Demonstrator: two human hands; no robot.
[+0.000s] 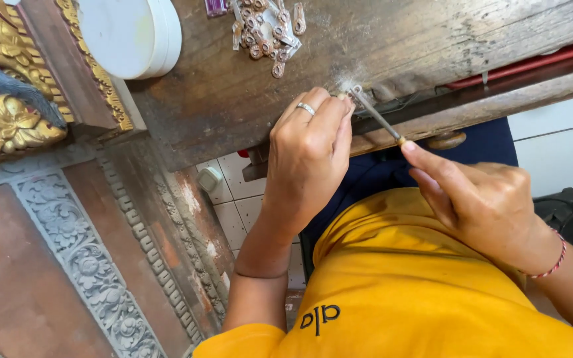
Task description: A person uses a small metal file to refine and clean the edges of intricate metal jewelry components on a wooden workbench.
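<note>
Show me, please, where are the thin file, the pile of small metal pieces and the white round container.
thin file [376, 116], head view, middle of its shaft.
pile of small metal pieces [264, 30], head view, centre of the heap.
white round container [124, 33], head view, flat top.

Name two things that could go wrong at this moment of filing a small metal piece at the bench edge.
The file works right beside the left hand fingertips pinching the small metal piece, so a slip might scrape them. Being pinched at the wooden bench edge, the piece could drop.

Worn wooden workbench [233, 86]; carved gilded panel [8, 126] at left; white tiled floor [237, 199]; daylight
</note>
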